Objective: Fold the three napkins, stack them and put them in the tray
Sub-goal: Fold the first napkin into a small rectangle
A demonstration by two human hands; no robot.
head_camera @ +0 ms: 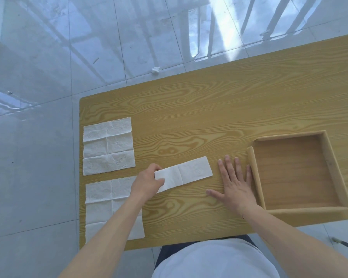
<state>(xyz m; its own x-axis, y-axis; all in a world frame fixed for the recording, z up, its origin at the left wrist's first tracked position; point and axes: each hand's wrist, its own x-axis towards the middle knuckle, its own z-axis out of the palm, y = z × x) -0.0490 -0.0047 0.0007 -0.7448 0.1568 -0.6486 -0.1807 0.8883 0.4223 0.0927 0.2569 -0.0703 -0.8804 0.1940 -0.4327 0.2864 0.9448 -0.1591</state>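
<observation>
Left hand (pixel 147 180) pinching folded napkin (pixel 186 173) end, right hand (pixel 236 183) flat, fingers spread, on table (pixel 189 109)

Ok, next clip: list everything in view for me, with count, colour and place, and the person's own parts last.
folded napkin: 1, white, a long strip at the table's middle, left end held.
unfolded napkins: 2, white, flat at the table's left end, the far one and the near one, the near one partly under the left forearm.
tray: 1, wooden, on the table's right, nothing in it.
table: 1, light wood grain.
crumpled scrap: 1, white, on the floor beyond the table.
floor: glossy grey tiles.
left hand: pinches the strip's left end.
right hand: flat on the table beside the tray, fingers spread.
</observation>
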